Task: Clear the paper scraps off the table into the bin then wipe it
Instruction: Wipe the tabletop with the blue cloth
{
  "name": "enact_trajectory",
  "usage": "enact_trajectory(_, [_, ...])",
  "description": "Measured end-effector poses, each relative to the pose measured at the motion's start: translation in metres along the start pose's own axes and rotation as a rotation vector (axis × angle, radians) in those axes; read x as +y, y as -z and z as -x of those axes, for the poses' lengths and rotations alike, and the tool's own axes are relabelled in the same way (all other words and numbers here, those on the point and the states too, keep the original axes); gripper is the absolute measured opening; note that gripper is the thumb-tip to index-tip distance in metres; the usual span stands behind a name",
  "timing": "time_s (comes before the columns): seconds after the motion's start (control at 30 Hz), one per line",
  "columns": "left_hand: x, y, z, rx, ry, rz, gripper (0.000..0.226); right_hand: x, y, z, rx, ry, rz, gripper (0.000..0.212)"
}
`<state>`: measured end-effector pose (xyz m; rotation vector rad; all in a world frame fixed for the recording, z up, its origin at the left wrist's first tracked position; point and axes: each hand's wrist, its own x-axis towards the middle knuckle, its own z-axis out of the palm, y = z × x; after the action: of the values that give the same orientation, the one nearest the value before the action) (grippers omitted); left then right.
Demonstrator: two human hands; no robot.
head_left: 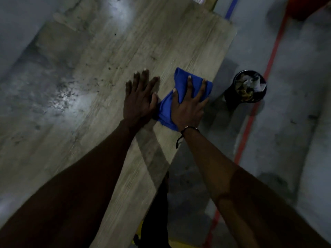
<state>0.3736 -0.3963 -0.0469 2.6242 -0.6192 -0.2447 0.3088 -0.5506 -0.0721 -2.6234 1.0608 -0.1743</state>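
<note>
I look down from my head camera at a long wooden table (111,72) that runs away from me at a slant, its surface lit in patches and flecked with small dark specks. Both my bare arms reach forward over it. My right hand (188,104) lies flat on a blue cloth (165,109), fingers spread and straight, pressing it against the table close to the right edge. A thin dark cord (184,130) circles that wrist. My left hand (138,99) rests palm down on the bare wood just beside the cloth, fingers straight and slightly fanned, holding nothing; its thumb touches the cloth's left fold. On the grey floor (295,122) to the right of the table, near the cloth, stands a round black bin (248,88) holding crumpled scraps of paper. A red line (258,102) runs along the floor past the bin, and a blue line (231,8) shows by the table's far corner.
</note>
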Motion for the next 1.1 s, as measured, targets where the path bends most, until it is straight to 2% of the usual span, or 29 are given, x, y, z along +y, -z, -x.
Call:
enact_trajectory(0.13, [0.022, -0.004, -0.069, -0.029, -0.043, -0.01, 0.061, 0.001, 0.003, -0.038, 0.016, -0.001, 0.023, 0.075])
enact_trajectory(0.23, [0.031, -0.009, -0.085, 0.012, -0.03, -0.028, 0.059, 0.002, 0.005, -0.058, 0.02, 0.01, 0.014, 0.075])
enact_trajectory(0.43, [0.03, -0.009, -0.085, 0.063, -0.009, -0.003, 0.057, 0.004, 0.004, -0.068, 0.007, 0.032, -0.045, 0.075])
enact_trajectory(0.83, [0.029, -0.013, -0.087, 0.112, -0.039, -0.052, 0.06, -0.011, 0.021, -0.028, -0.044, -0.054, -0.015, 0.073])
enact_trajectory(1.1, [0.035, -0.012, -0.094, 0.042, -0.001, -0.07, 0.062, -0.012, 0.019, -0.059, -0.041, -0.068, -0.032, 0.076])
